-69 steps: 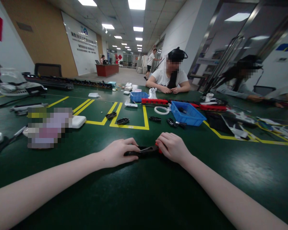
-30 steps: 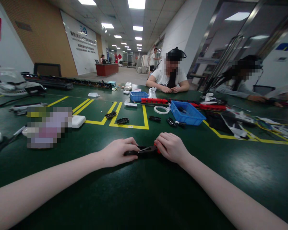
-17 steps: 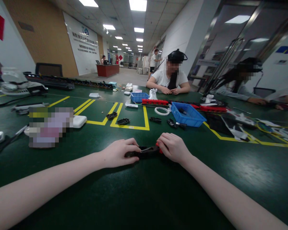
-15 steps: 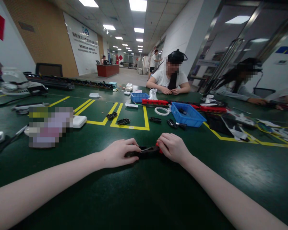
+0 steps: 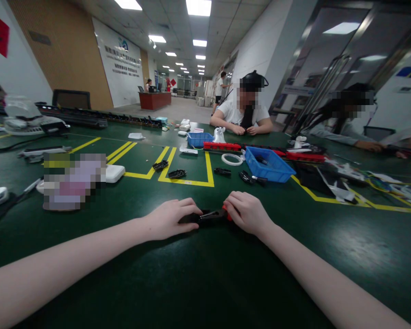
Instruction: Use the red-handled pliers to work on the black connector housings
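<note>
My left hand is curled around the left end of a black piece, its thumb below and its fingers above. A slim silver part shows along the middle of that piece. At the opposite end my right hand is closed over a red portion, seemingly part of the same object or of a tool against it; I cannot tell which. Both hands are low over the green table. Several small black parts, among them one at the centre, lie beyond my hands.
A blue bin with dark pieces stands beyond my right hand, beside a white ring. Red strips lie behind. A white case is at left. Across the table sits a person; another is at right.
The whole view has shifted very slightly. My hands keep the same hold on the black piece and its red end.
</note>
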A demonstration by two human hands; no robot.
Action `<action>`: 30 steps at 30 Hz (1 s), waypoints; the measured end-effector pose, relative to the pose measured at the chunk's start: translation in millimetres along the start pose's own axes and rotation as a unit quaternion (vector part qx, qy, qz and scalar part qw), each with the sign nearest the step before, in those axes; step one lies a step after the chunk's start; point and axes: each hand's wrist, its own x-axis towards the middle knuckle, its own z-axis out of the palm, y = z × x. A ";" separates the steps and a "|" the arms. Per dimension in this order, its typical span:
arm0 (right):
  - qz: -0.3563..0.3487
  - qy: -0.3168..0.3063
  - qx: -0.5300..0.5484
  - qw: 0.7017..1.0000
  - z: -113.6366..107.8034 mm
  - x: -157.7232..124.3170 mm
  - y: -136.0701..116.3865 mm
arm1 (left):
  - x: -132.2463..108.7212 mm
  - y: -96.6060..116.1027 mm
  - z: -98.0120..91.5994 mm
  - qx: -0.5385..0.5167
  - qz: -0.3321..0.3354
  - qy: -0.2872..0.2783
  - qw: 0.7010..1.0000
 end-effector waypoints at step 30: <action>0.015 -0.018 0.014 1.000 -1.0 -0.6 1.8 | -0.3 -1.1 0.9 0.015 0.011 -0.001 1.000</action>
